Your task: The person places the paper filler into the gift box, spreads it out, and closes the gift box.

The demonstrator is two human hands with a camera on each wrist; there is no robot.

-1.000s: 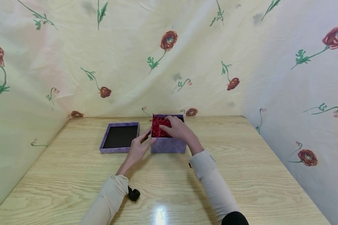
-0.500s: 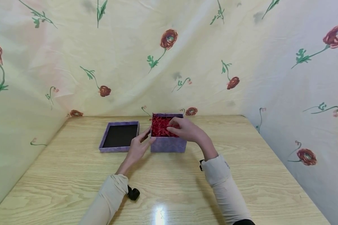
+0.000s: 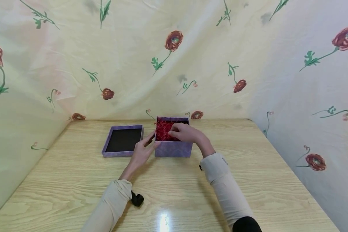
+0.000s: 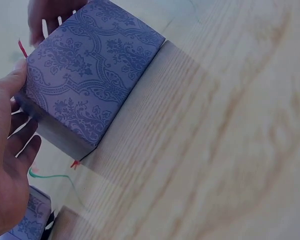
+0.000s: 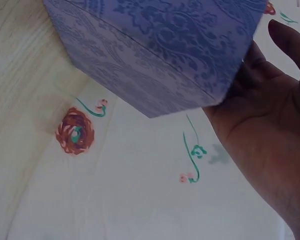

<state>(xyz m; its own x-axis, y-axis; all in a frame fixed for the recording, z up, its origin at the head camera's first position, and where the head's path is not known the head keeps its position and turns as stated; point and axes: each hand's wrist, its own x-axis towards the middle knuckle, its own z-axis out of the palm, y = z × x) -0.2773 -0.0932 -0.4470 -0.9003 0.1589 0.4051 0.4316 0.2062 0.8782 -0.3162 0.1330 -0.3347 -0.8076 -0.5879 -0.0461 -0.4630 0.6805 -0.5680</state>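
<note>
While against the purple box point(image 3: 173, 150), left hand point(image 3: 142, 152) with digits apart; right hand point(image 3: 186, 132) over red shreds point(image 3: 163, 130) inside, grip unclear.

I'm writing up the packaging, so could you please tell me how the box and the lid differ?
The box is deep; the lid is shallow. The box holds red shreds; the lid shows a black inside. Both are purple and open upward.

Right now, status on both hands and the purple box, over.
Left hand touching purple patterned box; right hand at red shredded filler inside. Box open, upright. Lid aside, not blocking.
</note>
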